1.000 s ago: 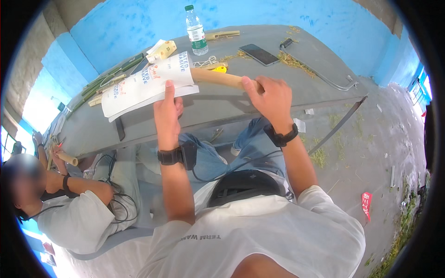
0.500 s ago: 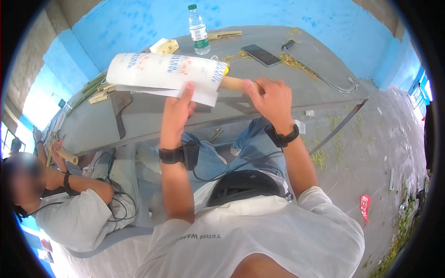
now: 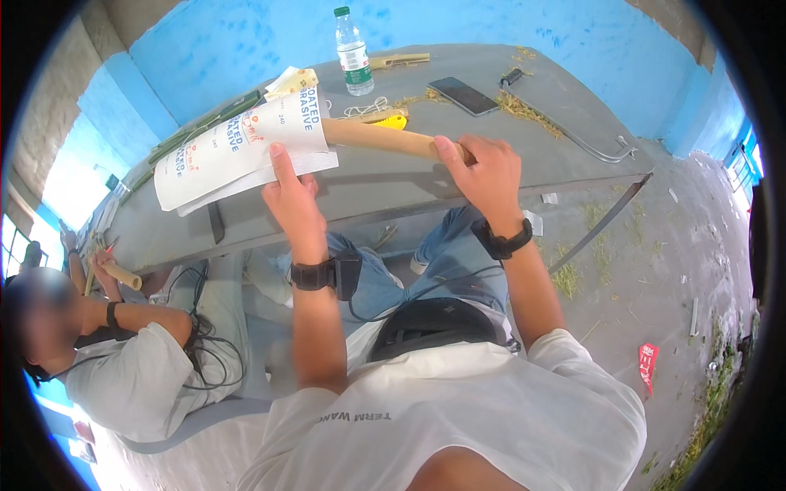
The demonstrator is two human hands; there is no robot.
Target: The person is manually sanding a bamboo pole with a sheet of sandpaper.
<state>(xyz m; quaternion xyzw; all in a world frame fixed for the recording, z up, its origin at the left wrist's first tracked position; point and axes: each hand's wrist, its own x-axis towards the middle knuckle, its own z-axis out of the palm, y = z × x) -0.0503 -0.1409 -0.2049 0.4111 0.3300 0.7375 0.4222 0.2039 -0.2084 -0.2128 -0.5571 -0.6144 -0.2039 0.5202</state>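
A pale bamboo tube (image 3: pixel 381 138) is held above the table, slanting down toward the right. My right hand (image 3: pixel 490 173) is closed round its right end, thumb along the top. A white-backed sheet of sandpaper (image 3: pixel 237 147) is folded over the tube's left part and hides it. My left hand (image 3: pixel 296 200) pinches the sheet, with its thumb on top and its other fingers mostly underneath. Behind the tube, a yellow-handled tool (image 3: pixel 391 122) lies on the table near a white string (image 3: pixel 368 107).
On the grey table (image 3: pixel 565 172) stand or lie a water bottle (image 3: pixel 354 57), a phone (image 3: pixel 463 96), a metal-framed saw (image 3: pixel 569 135), bamboo pieces (image 3: pixel 399 60), shavings and a partly hidden dark blade (image 3: pixel 215 221). At left sits a co-worker (image 3: pixel 147 360) holding a bamboo tube (image 3: pixel 123 276).
My left hand and the sandpaper have slid left along the tube, baring more bamboo. The sheet now tilts down to the left. My right hand has barely moved.
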